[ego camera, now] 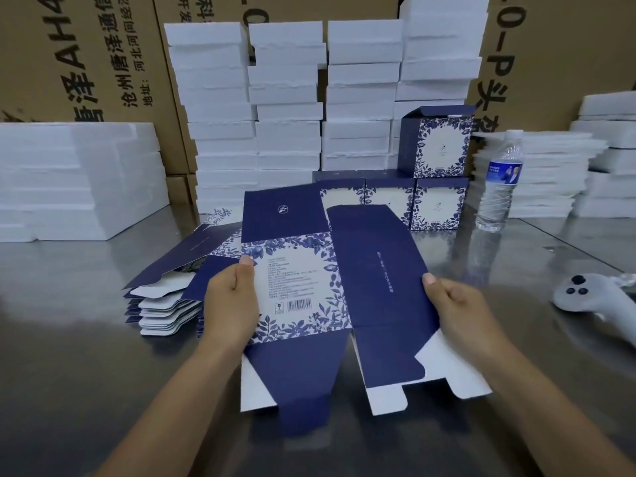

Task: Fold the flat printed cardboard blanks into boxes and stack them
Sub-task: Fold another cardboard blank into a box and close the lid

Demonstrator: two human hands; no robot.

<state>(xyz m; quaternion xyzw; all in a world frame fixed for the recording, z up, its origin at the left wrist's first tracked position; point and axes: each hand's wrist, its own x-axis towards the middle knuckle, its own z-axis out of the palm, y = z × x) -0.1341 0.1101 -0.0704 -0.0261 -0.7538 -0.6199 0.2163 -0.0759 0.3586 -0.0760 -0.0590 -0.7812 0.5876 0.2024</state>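
Left hand (230, 301) and right hand (457, 311) each pinch a side edge of the flat navy floral-printed cardboard blank (299, 270), held over the grey steel table (69, 356); fanned pile of matching flat blanks (165, 290) just left; folded navy floral boxes (437, 204) in a row behind, one stacked on top, insides hidden; clear plastic water bottle (499, 187) beside them.

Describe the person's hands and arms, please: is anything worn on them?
Nothing is worn that shows. The left hand and the right hand have no gloves and no visible rings; the thumbnails are short and unpainted. The left forearm and the right forearm are bare to the picture's edge: no sleeve, watch or bracelet.
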